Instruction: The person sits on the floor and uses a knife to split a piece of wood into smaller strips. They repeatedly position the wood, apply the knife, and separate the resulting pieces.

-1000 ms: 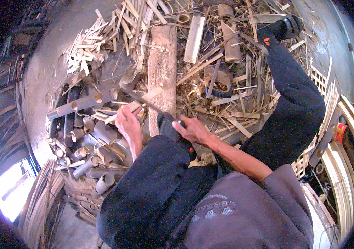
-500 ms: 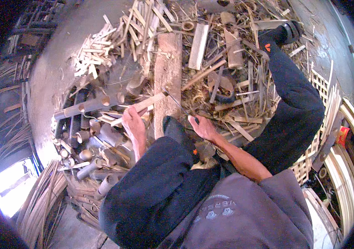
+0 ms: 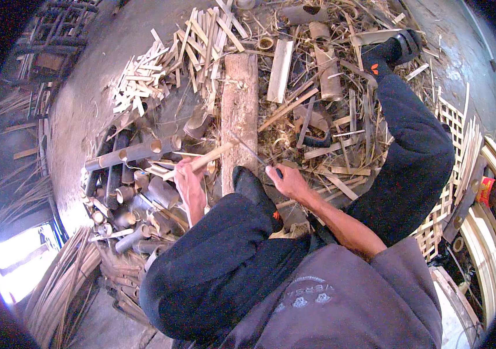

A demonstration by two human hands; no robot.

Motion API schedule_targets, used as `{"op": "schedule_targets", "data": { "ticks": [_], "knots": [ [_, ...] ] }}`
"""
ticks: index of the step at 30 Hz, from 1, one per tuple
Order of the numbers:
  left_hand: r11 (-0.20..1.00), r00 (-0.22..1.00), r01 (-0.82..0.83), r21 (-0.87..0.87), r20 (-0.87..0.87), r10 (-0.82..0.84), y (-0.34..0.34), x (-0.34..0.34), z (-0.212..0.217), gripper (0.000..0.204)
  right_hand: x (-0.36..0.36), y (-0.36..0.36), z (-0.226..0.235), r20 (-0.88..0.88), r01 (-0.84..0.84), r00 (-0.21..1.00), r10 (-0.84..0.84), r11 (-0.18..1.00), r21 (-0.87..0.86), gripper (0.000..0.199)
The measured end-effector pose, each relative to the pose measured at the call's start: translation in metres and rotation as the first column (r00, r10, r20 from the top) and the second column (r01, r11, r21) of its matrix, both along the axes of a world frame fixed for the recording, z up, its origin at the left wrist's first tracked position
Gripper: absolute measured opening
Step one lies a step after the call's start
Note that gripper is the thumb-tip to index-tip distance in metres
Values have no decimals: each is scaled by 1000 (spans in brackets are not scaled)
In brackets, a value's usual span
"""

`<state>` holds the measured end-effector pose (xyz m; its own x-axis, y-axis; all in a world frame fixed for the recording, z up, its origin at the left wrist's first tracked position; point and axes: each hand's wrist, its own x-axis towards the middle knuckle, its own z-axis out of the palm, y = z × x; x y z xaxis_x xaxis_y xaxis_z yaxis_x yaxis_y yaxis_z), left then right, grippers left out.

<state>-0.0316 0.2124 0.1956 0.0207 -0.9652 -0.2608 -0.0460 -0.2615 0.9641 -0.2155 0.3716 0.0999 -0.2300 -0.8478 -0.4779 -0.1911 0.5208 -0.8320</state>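
Observation:
My left hand [image 3: 190, 181] is closed around a pale bamboo strip [image 3: 216, 153], whose far end rests over the wooden board [image 3: 240, 99]. In my right hand [image 3: 288, 181] is the dark handle of a knife [image 3: 252, 152]; its thin blade slants up and left over the board, by the strip's tip. Whether blade and strip touch, I cannot tell. My left foot, in a dark sock [image 3: 248, 185], presses on the board's near end.
Cut bamboo tubes [image 3: 134, 152] pile up on the left. Short pale strips [image 3: 137, 81] are heaped at the far left, with offcuts and shavings [image 3: 341, 139] right of the board. A woven lattice [image 3: 439, 192] and long curved slats [image 3: 486, 256] stand at the right.
The strip's far end and the knife blade have shifted slightly. Both hands keep their holds. The whole view has moved a little, with the scene sitting slightly lower and further right.

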Motion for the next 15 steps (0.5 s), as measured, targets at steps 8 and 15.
{"op": "schedule_targets", "data": {
  "ticks": [8,15],
  "knots": [
    [976,962,213,56,161,-219,5,-3,11,35,-3,-8,10,9,20,1000,-21,991,133,62],
    [980,943,197,4,273,-191,7,-4,14,30,-5,-3,3,-21,-45,999,49,987,153,67]
  ]
}}
